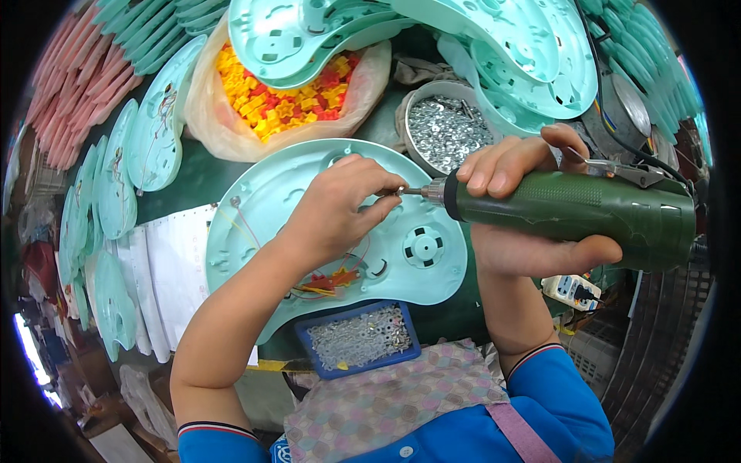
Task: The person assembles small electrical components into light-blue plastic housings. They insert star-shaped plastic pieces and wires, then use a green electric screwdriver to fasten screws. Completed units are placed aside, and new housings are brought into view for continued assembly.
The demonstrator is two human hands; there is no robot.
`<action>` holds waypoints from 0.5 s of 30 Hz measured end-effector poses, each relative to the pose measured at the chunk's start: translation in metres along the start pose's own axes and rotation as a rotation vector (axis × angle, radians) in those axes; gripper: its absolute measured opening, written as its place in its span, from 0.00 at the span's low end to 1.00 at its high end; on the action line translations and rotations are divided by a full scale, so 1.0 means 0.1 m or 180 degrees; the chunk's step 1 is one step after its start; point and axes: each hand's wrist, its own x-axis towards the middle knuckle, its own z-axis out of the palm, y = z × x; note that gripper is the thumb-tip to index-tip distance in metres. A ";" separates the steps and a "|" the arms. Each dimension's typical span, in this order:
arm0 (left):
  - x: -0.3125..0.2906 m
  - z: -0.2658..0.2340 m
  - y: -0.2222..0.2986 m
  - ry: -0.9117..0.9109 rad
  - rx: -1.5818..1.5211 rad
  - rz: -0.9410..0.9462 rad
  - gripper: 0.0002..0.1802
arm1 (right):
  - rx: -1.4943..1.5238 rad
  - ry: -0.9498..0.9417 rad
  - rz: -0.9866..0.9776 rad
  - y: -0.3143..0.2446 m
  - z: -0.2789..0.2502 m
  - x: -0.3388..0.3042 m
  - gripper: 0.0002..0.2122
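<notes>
My right hand (505, 251) grips a green electric screwdriver (594, 212), held level with its bit pointing left. At the bit's tip, the thumb and forefinger of my left hand (336, 204) pinch a small metal piece (400, 190), seemingly a screw, mostly hidden by the fingertips. Both hands are over a turquoise curved plastic shell (428, 287), lying with its inner side up. Thin wires and a small red and yellow part (332, 282) lie inside the shell, partly behind my left forearm.
A blue tray (370, 367) of small clear and metal parts sits nearest me. Beyond the shell are a bowl (411, 150) of metal pieces and a bag (207, 116) of red and yellow star-shaped pieces. Turquoise shells (158, 143) surround the table; a power strip (571, 292) lies right.
</notes>
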 end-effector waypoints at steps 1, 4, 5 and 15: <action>-0.05 -0.04 -0.01 -0.0001 0.0012 -0.0027 0.11 | 0.0017 -0.0026 0.0018 0.03 0.04 -0.02 0.55; -0.15 -0.07 -0.02 0.0199 0.0295 0.0137 0.11 | 0.0121 0.0017 0.0128 0.07 0.12 -0.08 0.56; -0.19 -0.06 -0.01 0.0256 0.0392 0.0177 0.11 | 0.0222 0.0069 0.0153 0.08 0.15 -0.10 0.57; -0.37 -0.02 -0.06 0.0185 0.0256 0.0004 0.09 | 0.0263 0.0082 0.0397 0.13 0.14 -0.24 0.58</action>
